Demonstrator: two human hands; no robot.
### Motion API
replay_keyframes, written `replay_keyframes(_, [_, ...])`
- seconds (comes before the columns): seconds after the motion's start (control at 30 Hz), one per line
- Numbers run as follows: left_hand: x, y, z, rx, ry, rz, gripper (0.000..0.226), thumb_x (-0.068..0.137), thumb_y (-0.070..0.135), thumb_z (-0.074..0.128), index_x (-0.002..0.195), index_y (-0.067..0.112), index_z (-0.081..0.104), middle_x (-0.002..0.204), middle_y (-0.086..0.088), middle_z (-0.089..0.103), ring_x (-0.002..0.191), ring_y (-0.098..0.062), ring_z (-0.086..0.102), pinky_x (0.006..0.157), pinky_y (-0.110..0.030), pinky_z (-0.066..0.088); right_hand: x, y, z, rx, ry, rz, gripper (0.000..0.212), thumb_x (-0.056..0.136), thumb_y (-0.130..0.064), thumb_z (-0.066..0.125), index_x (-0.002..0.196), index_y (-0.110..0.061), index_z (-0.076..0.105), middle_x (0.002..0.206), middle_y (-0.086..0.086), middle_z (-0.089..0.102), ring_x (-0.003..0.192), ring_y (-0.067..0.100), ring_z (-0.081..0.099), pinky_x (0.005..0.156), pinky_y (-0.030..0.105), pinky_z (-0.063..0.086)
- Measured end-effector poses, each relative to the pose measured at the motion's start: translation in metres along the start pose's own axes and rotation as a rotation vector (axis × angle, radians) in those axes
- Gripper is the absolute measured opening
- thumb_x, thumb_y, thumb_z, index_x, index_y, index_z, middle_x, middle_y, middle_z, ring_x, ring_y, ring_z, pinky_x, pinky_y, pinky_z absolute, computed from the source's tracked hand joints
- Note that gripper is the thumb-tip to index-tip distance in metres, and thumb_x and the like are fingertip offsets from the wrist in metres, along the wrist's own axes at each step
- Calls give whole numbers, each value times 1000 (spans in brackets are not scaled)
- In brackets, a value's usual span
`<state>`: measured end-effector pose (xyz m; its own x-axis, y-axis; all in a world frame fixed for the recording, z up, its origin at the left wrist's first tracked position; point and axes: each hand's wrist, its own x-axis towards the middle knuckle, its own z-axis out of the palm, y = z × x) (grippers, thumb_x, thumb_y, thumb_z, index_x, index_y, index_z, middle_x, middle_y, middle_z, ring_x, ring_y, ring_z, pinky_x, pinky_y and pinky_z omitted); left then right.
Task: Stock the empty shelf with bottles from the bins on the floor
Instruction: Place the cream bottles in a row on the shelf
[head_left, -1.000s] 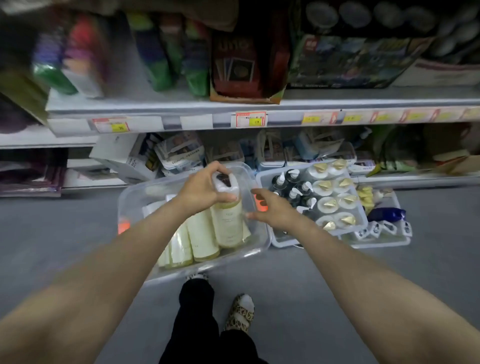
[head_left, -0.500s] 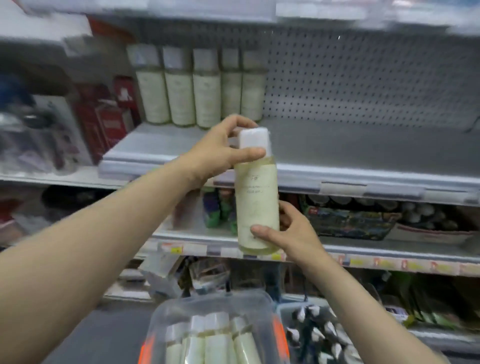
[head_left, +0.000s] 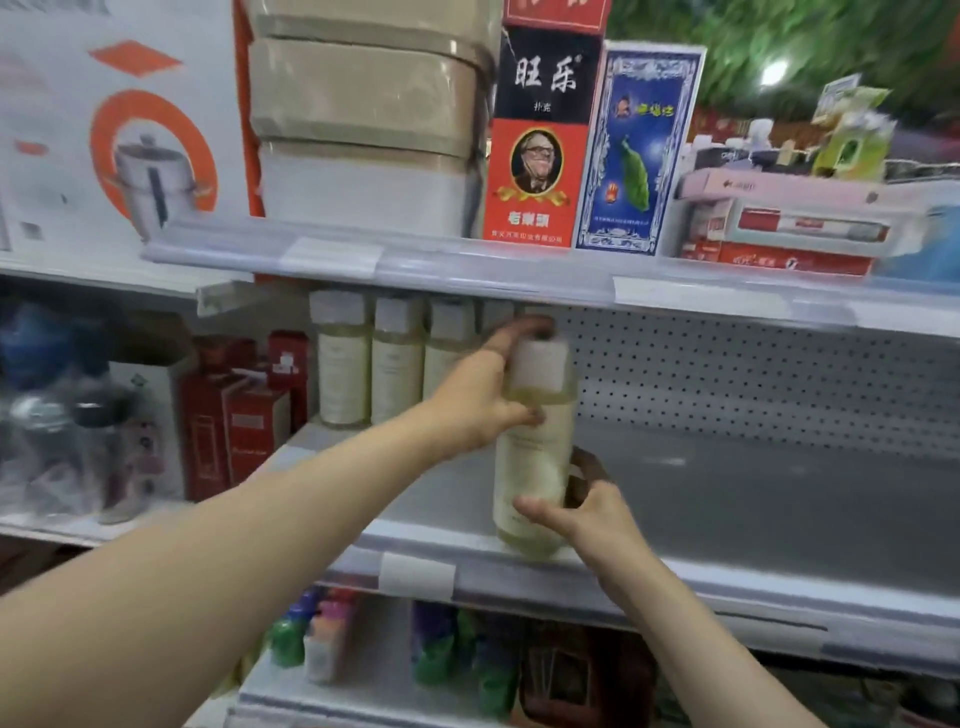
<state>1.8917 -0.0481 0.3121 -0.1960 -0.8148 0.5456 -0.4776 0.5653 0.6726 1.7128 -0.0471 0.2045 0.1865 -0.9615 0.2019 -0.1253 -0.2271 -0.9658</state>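
Upright at the front edge of a grey metal shelf (head_left: 753, 493), a pale yellow plastic bottle with a white square cap (head_left: 535, 457) is grasped top and bottom: left hand (head_left: 483, 400) curled round its shoulder, right hand (head_left: 582, 512) round its base.

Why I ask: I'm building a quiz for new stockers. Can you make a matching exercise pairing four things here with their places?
Things:
1. held bottle
2. row of bottles
3. blue box
4. red cartons

Places:
A. top level, right of the red-and-black box
B. back left of the pegboard-backed shelf
C. gripped by left hand and right hand, at that shelf's front edge
D. neighbouring bay, left of the bottle row

Pairs: 1-C, 2-B, 3-A, 4-D.
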Motion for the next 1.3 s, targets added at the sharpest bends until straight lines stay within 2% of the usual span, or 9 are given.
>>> replay_keyframes(0.27, [54, -73, -2, 237, 18, 79, 81, 70, 24, 86, 132, 49, 40, 136, 23, 37, 117, -3, 40, 86, -8, 35, 90, 38, 14, -107, -2, 8, 69, 65, -26, 94, 124, -28, 58, 114, -9, 72, 99, 7, 70, 82, 32, 60])
replay_keyframes(0.33, [71, -84, -6, 403, 15, 128, 83, 70, 28, 86, 137, 41, 39, 141, 13, 41, 123, -11, 38, 92, -17, 35, 109, 42, 15, -153, -16, 4, 67, 66, -35, 92, 125, -32, 60, 115, -14, 72, 101, 4, 69, 87, 32, 59])
replay_keyframes(0.5, [106, -93, -13, 743, 22, 145, 91, 64, 39, 88, 141, 24, 41, 139, -3, 50, 128, -27, 44, 105, -37, 37, 147, 37, 23, -270, 36, -29, 62, 67, -37, 92, 119, -40, 57, 102, -31, 62, 85, -22, 56, 65, 1, 44])
replay_keyframes(0.63, [116, -97, -14, 687, -3, -25, 61, 72, 37, 83, 119, 21, 48, 103, 1, 61, 92, -21, 60, 79, -33, 53, 165, 39, 29, -273, 64, -5, 66, 68, -34, 91, 122, -40, 54, 104, -29, 60, 96, -7, 59, 67, 6, 48])
replay_keyframes(0.77, [120, -104, -14, 635, -30, -159, 43, 78, 38, 79, 101, 20, 47, 79, 6, 53, 69, -10, 53, 61, -26, 43, 174, 40, 33, -307, 62, 26, 72, 72, -31, 89, 134, -28, 55, 113, -17, 61, 99, 3, 60, 78, 15, 50])
replay_keyframes(0.93, [117, -104, -7, 726, 67, -6, 49, 77, 30, 81, 112, 18, 49, 92, 2, 55, 90, -21, 56, 70, -30, 44, 176, 38, 35, -320, 51, 47, 75, 75, -27, 87, 142, -22, 52, 132, -3, 64, 120, 18, 61, 102, 39, 51])
replay_keyframes(1.03, [111, -102, -7, 647, 58, -41, 66, 77, 23, 80, 133, 20, 44, 122, -4, 57, 114, -26, 54, 88, -26, 43, 170, 33, 37, -395, 24, 53, 72, 80, -30, 83, 143, -16, 49, 135, 2, 62, 124, 25, 59, 104, 44, 48])
replay_keyframes(1.17, [81, -96, -9, 1106, -40, 9, 118, 80, 49, 75, 157, 24, -10, 165, -11, -3, 151, -36, -4, 123, -49, 2, 143, 18, 33, -499, 16, 14, 77, 83, -38, 78, 148, -22, 41, 140, 0, 58, 125, 24, 57, 91, 28, 47])
replay_keyframes(1.3, [31, -83, -1, 1008, -137, -245, 102, 86, 51, 67, 157, 33, -4, 165, -10, -7, 151, -31, -8, 123, -46, 2, 108, -1, 22, -570, 2, -29, 82, 77, -41, 82, 147, -27, 42, 141, -3, 58, 121, 18, 56, 92, 25, 44])
